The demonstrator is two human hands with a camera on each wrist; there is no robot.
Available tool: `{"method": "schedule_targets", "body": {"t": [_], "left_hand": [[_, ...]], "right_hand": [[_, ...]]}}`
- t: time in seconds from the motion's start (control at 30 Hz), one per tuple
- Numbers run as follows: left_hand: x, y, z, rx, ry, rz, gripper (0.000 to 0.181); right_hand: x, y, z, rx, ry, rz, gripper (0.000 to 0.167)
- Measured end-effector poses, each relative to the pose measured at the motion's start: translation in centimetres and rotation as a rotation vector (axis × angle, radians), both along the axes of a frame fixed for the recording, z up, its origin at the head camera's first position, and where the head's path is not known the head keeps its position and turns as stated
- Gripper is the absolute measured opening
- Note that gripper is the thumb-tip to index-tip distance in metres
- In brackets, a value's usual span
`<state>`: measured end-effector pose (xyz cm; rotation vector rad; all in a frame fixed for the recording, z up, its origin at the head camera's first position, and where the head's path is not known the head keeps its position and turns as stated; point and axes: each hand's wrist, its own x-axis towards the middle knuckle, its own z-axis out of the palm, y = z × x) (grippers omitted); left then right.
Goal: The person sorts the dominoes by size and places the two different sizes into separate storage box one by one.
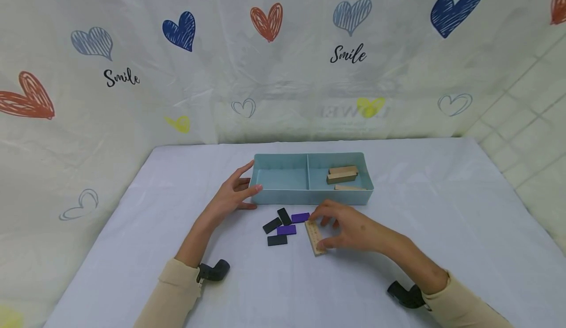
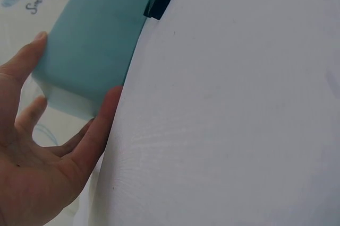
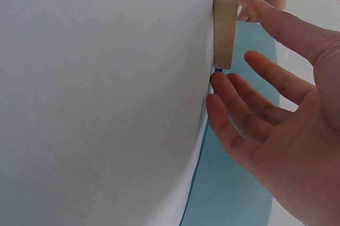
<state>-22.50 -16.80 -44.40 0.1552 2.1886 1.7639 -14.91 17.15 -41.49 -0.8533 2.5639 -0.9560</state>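
My left hand spans the left end of a light-blue two-part box, thumb at the front rim and a finger at the back corner. In the left wrist view its rather straight fingers rest against the box. A wooden block lies on the table before the box, with my right hand around its two ends. The right wrist view shows this block marked with a digit, a gap between it and the thumb of the spread right hand.
Three black tiles and two purple tiles lie just left of the wooden block, before the box. Wooden blocks lie in the box's right compartment. A white cloth covers the table; a sheet with printed hearts hangs behind.
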Motion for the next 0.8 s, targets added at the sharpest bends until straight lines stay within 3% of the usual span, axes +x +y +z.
{"method": "schedule_targets", "body": {"t": [0.37, 0.8], "left_hand": [[-0.17, 0.04, -0.2, -0.005, 0.011, -0.003, 0.086], [0.18, 0.1, 0.35, 0.016, 0.007, -0.012, 0.087]], "right_hand": [[0.03, -0.28, -0.31, 0.015, -0.021, 0.009, 0.054], [0.3, -0.66, -0.34, 0.078, 0.021, 0.043, 0.056]]}}
